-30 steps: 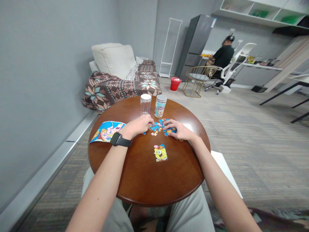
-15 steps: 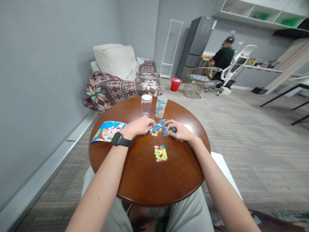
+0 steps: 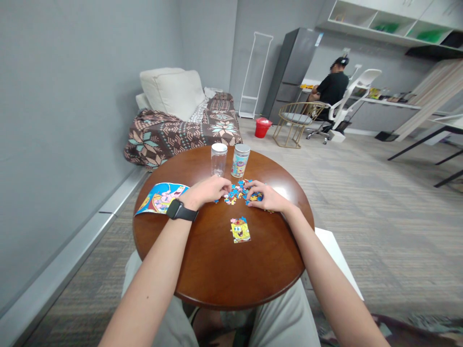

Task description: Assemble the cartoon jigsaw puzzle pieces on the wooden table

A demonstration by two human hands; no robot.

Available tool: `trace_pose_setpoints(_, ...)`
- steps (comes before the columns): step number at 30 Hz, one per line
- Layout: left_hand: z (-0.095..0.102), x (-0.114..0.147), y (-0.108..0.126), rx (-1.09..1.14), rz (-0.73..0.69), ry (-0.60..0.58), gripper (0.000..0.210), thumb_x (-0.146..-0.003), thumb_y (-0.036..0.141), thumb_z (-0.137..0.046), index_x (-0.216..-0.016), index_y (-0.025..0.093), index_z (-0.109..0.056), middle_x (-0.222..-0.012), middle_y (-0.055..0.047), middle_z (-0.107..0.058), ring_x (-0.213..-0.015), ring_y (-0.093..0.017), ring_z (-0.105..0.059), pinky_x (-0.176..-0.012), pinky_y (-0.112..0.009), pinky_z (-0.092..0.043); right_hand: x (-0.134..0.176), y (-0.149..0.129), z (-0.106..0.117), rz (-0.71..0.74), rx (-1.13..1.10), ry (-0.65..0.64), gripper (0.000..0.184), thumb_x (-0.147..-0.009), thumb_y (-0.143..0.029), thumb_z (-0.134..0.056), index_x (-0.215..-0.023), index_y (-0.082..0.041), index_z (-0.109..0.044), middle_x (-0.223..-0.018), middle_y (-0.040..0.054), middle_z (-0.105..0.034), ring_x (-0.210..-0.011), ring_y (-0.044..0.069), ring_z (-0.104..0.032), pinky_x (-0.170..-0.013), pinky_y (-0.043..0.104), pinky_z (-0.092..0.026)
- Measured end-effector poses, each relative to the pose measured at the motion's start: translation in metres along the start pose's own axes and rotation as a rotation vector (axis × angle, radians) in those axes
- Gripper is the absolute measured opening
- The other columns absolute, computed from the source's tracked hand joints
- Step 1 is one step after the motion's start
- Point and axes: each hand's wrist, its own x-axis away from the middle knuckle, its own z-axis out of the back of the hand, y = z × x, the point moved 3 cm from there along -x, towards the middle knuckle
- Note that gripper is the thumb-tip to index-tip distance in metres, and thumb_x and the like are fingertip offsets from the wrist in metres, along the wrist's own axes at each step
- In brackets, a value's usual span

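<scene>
Left hand point(image 3: 214, 189): fingers curled in and bent down at the left edge of the pile; whether a piece is pinched, cannot tell, fingertips partly hidden.
Right hand point(image 3: 268, 197): thumb and fingers spread fairly wide, arched over the right side of the pile; exact contact with pieces too small to tell.
Pieces point(image 3: 238, 190): loose jigsaw heap, mostly blue, some yellow, pink and red, on the table between the two hands; a few under or just beside the right hand.
Block point(image 3: 240, 230): joined pieces, yellow cartoon face, flat on the table nearer the person than the pile, apart from both hands.
Sheet point(image 3: 159, 198): glossy cartoon picture, blue and pink, on the table's left side, partly behind the left wrist.
Clear jar point(image 3: 218, 162): upright, white lid, behind the left hand.
Printed jar point(image 3: 239, 163): upright, silvery lid, cartoon label, just right of the clear jar, beyond the pile.
Table point(image 3: 231, 279): round, brown, shiny.
Watch point(image 3: 175, 209): black, on the left wrist.
Sofa point(image 3: 181, 132): patterned cover, pale cushion point(image 3: 173, 91), beyond the table.
Bin point(image 3: 262, 128): red, on the floor.
Co-worker point(image 3: 331, 90): dark top, seated by the counter, well apart.
Fridge point(image 3: 295, 60): grey, against the back wall.
</scene>
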Motion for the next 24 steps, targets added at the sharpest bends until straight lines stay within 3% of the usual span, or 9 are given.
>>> trace_pose_setpoints(6,-0.002,0.0,-0.003,-0.002,-0.005,0.005,0.017,-0.078,0.014,-0.047,-0.08,0.017,-0.064,-0.074,-0.002,-0.067,-0.063,-0.011,-0.058,-0.06,-0.02,-0.039,0.0,0.003,0.001,0.006,0.009,0.022,0.004,-0.075,-0.02,-0.063,-0.078,-0.019,-0.067,-0.114,0.0082,-0.057,-0.111,0.021,-0.055,-0.099,0.039,-0.041)
trace_pose_setpoints(12,-0.005,-0.002,-0.008,-0.005,-0.002,0.018,0.021,-0.077,0.012,-0.047,-0.083,0.018,-0.066,-0.079,-0.002,-0.069,-0.069,-0.012,-0.061,-0.063,-0.02,-0.041,-0.001,0.006,0.002,0.02,0.027,0.063,0.02,-0.073,-0.007,-0.051,-0.079,-0.019,-0.066,-0.113,0.0071,-0.059,-0.11,0.019,-0.056,-0.098,0.037,-0.041)
trace_pose_setpoints(15,-0.005,-0.002,-0.01,-0.002,0.017,0.019,0.021,-0.077,0.012,-0.048,-0.084,0.017,-0.067,-0.079,-0.003,-0.07,-0.07,-0.012,-0.062,-0.063,-0.019,-0.042,-0.001,0.01,0.005,-0.073,0.049,0.148,0.025,-0.07,-0.005,-0.047,-0.076,-0.019,-0.066,-0.105,0.0056,-0.062,-0.102,0.018,-0.059,-0.095,0.036,-0.043)
trace_pose_setpoints(19,-0.004,-0.003,-0.01,-0.005,0.012,0.018,0.018,-0.076,0.014,-0.05,-0.081,0.017,-0.067,-0.078,-0.003,-0.07,-0.068,-0.012,-0.061,-0.063,-0.019,-0.042,0.002,0.02,0.015,-0.282,0.145,0.375,0.022,-0.07,-0.008,-0.045,-0.075,-0.018,-0.065,-0.089,0.0055,-0.064,-0.089,0.018,-0.061,-0.088,0.035,-0.047)
trace_pose_setpoints(22,-0.003,-0.002,-0.008,-0.002,0.015,0.014,0.017,-0.076,0.015,-0.05,-0.079,0.016,-0.067,-0.076,-0.003,-0.069,-0.068,-0.012,-0.061,-0.063,-0.019,-0.041,0.007,0.03,0.022,-0.422,0.201,0.521,0.024,-0.07,-0.009,-0.044,-0.078,-0.018,-0.065,-0.088,0.0061,-0.066,-0.087,0.019,-0.062,-0.086,0.035,-0.049)
trace_pose_setpoints(24,-0.003,-0.002,-0.007,-0.005,0.017,0.014,0.017,-0.075,0.014,-0.051,-0.078,0.016,-0.067,-0.075,-0.003,-0.069,-0.067,-0.012,-0.06,-0.063,-0.02,-0.041,0.009,0.036,0.022,-0.475,0.196,0.535,0.029,-0.07,-0.008,-0.043,-0.085,-0.018,-0.066,-0.094,0.0063,-0.068,-0.091,0.02,-0.062,-0.088,0.036,-0.049)
